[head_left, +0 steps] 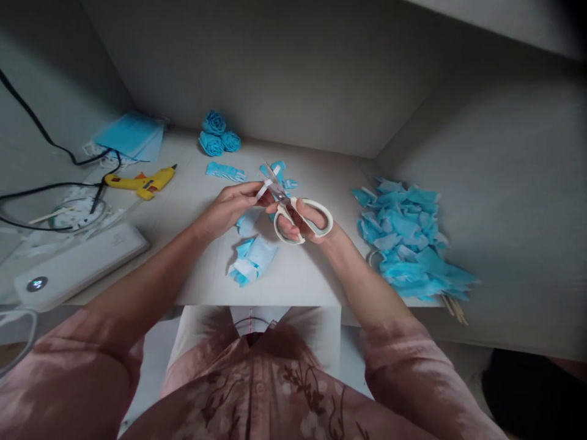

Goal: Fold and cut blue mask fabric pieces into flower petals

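My right hand point(300, 220) grips a pair of scissors point(316, 226) by the cream-coloured handles, with the blades parted and pointing up and left. Pinched in my left hand point(233, 205) is a small white strip point(263, 189), close beside the blades. Whether the blades touch the strip I cannot tell. Behind the blades lie cut blue pieces point(278, 168), partly hidden. A pleated blue strip point(226, 172) rests to their left. Nearer to me sits a folded blue and white piece point(252, 260) on the white table.
Several rolled blue fabric flowers point(219, 134) stand at the back. On the left are blue face masks point(132, 134), a yellow glue gun point(147, 182), black cables and a white power bank point(82, 263). A heap of blue fabric pieces point(403, 226) covers the right side. Walls enclose the table.
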Demonstrator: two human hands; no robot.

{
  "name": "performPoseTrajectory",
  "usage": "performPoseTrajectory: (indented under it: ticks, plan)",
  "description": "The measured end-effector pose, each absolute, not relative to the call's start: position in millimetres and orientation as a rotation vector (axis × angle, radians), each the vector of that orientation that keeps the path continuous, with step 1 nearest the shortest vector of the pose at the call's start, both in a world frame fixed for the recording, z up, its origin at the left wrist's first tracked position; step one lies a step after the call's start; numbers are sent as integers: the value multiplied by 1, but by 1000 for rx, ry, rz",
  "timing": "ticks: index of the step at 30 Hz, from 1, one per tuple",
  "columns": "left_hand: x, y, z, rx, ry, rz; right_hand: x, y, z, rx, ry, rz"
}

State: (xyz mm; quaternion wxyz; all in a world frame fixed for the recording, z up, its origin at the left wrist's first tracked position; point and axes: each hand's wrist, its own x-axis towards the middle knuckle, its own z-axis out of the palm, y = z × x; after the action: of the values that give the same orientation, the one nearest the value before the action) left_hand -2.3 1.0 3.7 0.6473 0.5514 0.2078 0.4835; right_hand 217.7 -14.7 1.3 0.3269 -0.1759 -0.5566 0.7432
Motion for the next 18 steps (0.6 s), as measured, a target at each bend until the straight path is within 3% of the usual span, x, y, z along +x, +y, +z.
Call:
performPoseTrajectory:
  ticks: [18]
  plan:
    - [-3, -1, 4, 1331, 659, 1172, 212, -23, -2, -485, -1473, 1934]
